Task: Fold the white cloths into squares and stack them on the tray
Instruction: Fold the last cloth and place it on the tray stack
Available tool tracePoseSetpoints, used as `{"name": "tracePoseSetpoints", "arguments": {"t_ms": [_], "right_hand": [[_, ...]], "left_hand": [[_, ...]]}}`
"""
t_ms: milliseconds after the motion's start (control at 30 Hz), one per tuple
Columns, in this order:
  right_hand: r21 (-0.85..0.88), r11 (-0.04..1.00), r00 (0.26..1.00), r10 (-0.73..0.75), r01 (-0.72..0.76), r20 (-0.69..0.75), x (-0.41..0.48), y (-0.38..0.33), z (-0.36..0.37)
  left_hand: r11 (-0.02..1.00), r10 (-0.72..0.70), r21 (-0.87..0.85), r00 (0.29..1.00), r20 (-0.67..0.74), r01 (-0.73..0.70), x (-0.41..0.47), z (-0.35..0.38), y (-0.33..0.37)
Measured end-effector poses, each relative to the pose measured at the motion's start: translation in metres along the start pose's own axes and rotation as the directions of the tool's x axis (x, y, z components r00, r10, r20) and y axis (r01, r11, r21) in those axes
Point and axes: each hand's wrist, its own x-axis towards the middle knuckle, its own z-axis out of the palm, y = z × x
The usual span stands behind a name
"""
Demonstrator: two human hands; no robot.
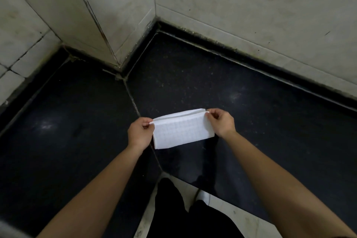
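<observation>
Mid-fold, frame centre: my left hand (140, 133) and right hand (222, 121) pinch the cloth (183, 133) by its upper corners; next, I judge, halve it square.

Bare forearms (90, 191), blk trousers (172, 210), wht shoe (204, 196).

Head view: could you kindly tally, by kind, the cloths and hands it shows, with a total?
White gridded cloth, folded to a rectangle: 1
Bare hands: 2, the left hand and the right hand, each pinching an upper corner of the cloth
Total: 3
</observation>
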Motion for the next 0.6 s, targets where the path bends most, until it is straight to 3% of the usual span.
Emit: {"name": "tracePoseSetpoints", "arguments": {"t_ms": [167, 333, 467, 600], "right_hand": [[-0.135, 0.99, 0.999, -0.031, 0.029, -0.017, 0.016, -0.004, 0.013], [-0.164, 0.986, 0.997, -0.004, -0.009, -0.073, 0.029, -0.008, 0.022], [-0.234, 0.972, 0.996, -0.015, -0.005, -0.086, 0.03, -0.007, 0.026], [-0.245, 0.969, 0.996, -0.045, 0.024, -0.08, 0.024, -0.009, 0.028]], "left_hand": [[0.999, 0.013, 0.043, 1.0, -0.024, -0.012, 0.018, 0.006, -0.005], [0.997, 0.041, 0.064, 0.998, -0.044, -0.038, 0.028, 0.007, -0.011], [0.984, 0.125, 0.131, 0.991, -0.043, -0.119, 0.031, 0.007, -0.018], [0.919, 0.3, 0.273, 0.954, -0.011, -0.285, 0.024, 0.004, -0.025]]}}
